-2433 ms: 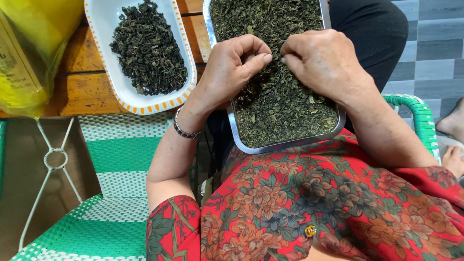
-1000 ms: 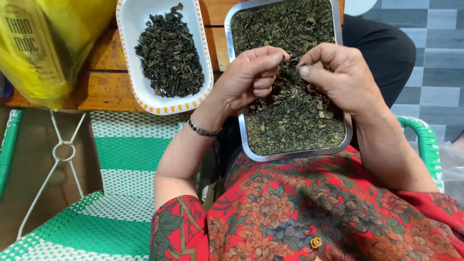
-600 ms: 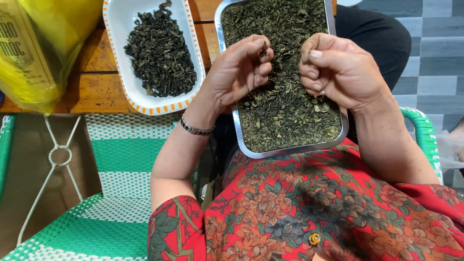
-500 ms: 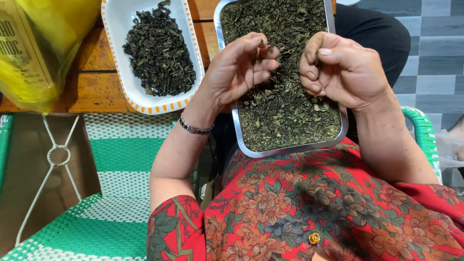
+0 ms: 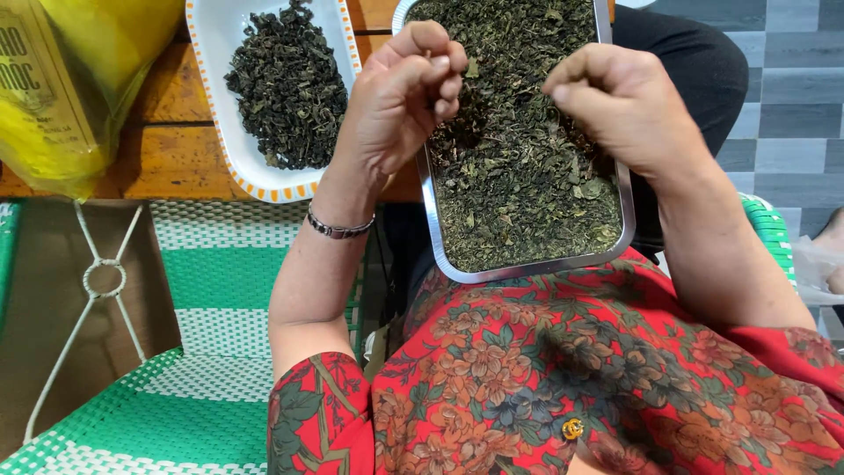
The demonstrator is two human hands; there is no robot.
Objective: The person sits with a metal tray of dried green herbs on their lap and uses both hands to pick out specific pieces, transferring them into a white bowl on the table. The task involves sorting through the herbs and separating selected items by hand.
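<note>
We held our left hand point(image 5: 400, 97) and right hand point(image 5: 620, 101) loosely curled above one rectangular metal tray point(image 5: 527, 266) of crumbly dried green leaves point(image 5: 519, 176) on our lap (whether either pinched anything, we couldn't tell); one white dish point(image 5: 230, 145) of darker curled leaves point(image 5: 288, 84) sat left.

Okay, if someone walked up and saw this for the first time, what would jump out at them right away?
Probably the metal tray heaped with dried green leaves, resting on the person's lap at centre, with the left hand and right hand raised over it, fingers curled. Next, the white dish of darker curled leaves on the wooden table upper left, beside a bright yellow bag.
</note>
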